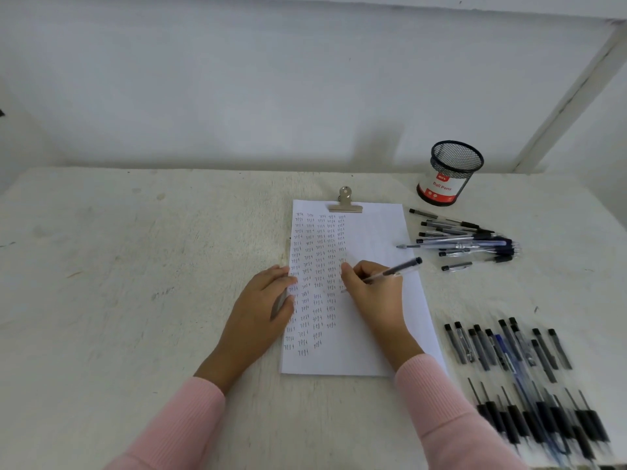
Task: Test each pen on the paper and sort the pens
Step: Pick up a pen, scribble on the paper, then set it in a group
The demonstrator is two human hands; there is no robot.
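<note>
Head view looks down on a pale worktop where a sheet of paper lies, held at its far edge by a metal clip. Columns of small handwritten words fill the left half of the paper. The left hand lies flat, its straight fingers pressing on the paper's left edge. The right hand curls its fingers round a pen, gripping it near the tip; the tip sits at the sheet beside the last written column, and the black back end tilts up to the right. Right of the paper, at the far side, a loose heap of pens lies just in front of a black mesh cup with a red and white label. Nearer, also on the right, a row of pens lies side by side, blurred at its near end. Both wrists wear pink sleeves
</note>
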